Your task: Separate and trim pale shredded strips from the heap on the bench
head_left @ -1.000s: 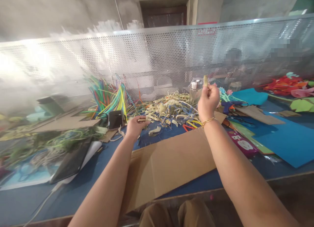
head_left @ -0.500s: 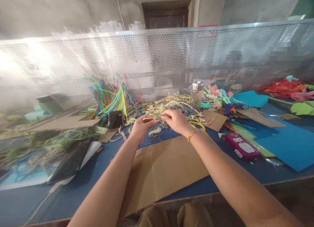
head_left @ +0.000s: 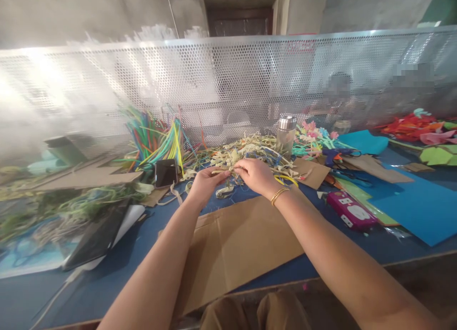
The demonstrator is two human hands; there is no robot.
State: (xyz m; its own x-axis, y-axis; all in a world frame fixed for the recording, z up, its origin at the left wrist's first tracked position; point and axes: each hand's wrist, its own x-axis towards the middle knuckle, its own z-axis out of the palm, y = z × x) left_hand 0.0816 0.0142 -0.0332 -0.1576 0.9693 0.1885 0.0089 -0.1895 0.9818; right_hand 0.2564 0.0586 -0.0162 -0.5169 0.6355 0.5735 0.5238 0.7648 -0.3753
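Fingertips of my left hand (head_left: 207, 185) and my right hand (head_left: 255, 176) nearly meet above the blue table, both closed in a pinch. Between them runs a thin pale strip (head_left: 222, 170), gripped by both; its far parts blend into the heap behind. A gold bracelet (head_left: 279, 195) circles my right wrist. Just beyond my hands lies a heap of pale cream and green strips (head_left: 257, 146). Below them, a flat brown cardboard sheet (head_left: 246, 239) rests on the table (head_left: 143, 244). A small curled pale scrap (head_left: 224, 192) lies under my fingers.
Behind the heap stand a steel-capped bottle (head_left: 286, 135) and a perforated metal screen (head_left: 193, 87). Colourful stems (head_left: 153, 142) and a black phone (head_left: 166, 173) are at left. At right lie a purple case (head_left: 351, 210), a glue gun (head_left: 337, 156) and blue sheets (head_left: 421, 201).
The thumb and fingers of my right hand have drawn slightly closer around the strip. The whole view has shifted slightly; the table items look otherwise unchanged.
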